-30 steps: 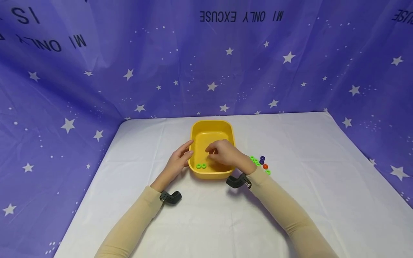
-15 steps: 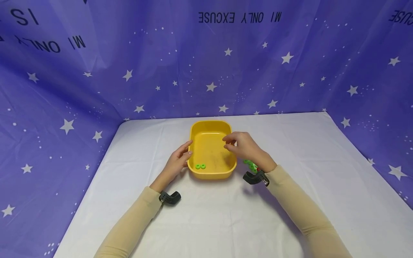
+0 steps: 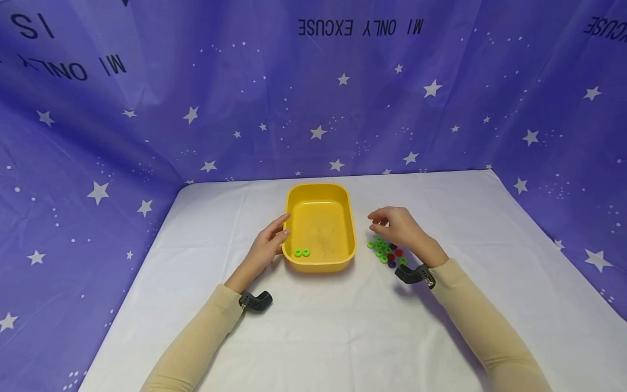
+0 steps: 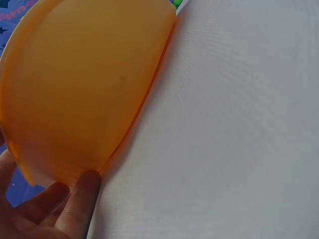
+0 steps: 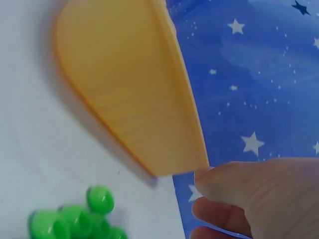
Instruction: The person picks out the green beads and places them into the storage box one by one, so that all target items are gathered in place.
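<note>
A yellow plastic tub (image 3: 320, 218) stands on the table. Its near left corner holds two green ring beads (image 3: 298, 255). My left hand (image 3: 265, 243) rests against the tub's left outer wall, fingers relaxed; the left wrist view shows the fingertips (image 4: 88, 177) touching the wall. My right hand (image 3: 399, 226) hovers right of the tub, just beyond a bead pile, with thumb and fingers apart and nothing seen between them. The pile has several green beads (image 3: 384, 259), red beads (image 3: 399, 252) and dark blue beads (image 3: 391, 264); the hand may hide some. The right wrist view shows green beads (image 5: 100, 199) below the tub.
A white cloth (image 3: 313, 326) covers the table. Purple fabric (image 3: 274, 109) with white stars hangs along the back and both sides. Each wrist carries a black camera mount (image 3: 413, 273).
My right hand has moved from inside the tub, out over its right rim, to beside the bead pile. The left hand stays at the tub's left side.
</note>
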Tool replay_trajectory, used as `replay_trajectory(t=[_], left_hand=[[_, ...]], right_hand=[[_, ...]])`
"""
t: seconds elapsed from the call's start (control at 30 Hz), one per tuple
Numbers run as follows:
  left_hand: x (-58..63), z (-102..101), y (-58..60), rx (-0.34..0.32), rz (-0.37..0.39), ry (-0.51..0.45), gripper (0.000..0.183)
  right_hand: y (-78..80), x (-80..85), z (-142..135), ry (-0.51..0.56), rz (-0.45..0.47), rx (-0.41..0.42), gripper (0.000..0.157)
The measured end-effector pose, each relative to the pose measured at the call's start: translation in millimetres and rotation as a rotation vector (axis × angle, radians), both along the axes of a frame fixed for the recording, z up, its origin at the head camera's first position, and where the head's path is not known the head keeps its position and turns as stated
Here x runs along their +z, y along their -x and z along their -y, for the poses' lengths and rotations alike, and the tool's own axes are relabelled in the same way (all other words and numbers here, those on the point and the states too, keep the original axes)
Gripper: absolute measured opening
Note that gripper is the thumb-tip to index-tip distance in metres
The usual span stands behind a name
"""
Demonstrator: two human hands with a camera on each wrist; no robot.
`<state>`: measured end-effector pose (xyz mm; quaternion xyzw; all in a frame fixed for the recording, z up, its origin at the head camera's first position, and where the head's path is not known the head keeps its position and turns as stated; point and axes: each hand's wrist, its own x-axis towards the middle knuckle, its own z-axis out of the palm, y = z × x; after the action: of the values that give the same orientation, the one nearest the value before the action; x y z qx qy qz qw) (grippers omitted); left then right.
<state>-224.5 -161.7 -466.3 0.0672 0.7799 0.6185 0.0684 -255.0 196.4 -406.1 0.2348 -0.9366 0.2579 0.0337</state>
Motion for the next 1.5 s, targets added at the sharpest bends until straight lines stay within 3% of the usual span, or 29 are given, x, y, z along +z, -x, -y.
replay_trajectory(t=[0.3,0.87,1.03,1.5], left_hand=[[0.9,-1.3,-0.9,-0.007,0.019,-0.004,0.055],[-0.3,1.0,0.8,-0.015,-0.007,-0.007,0.053],[-0.2,0.1,0.8,-0.016,-0.007,-0.012,0.053],[1.5,0.1,0.1,-0.011,-0.002,-0.002,0.053]], right_hand=[[-4.7,-13.3,-19.9,-0.026,0.081,-0.068,0.029],[-12.4,-33.3,-34.5,-0.06,0.131,-0.076,0.026],[-13.0,-36.2,-33.4,-0.063,0.102,-0.063,0.024],[-18.8,-32.6,-22.5,-0.133,0.152,-0.197,0.03]])
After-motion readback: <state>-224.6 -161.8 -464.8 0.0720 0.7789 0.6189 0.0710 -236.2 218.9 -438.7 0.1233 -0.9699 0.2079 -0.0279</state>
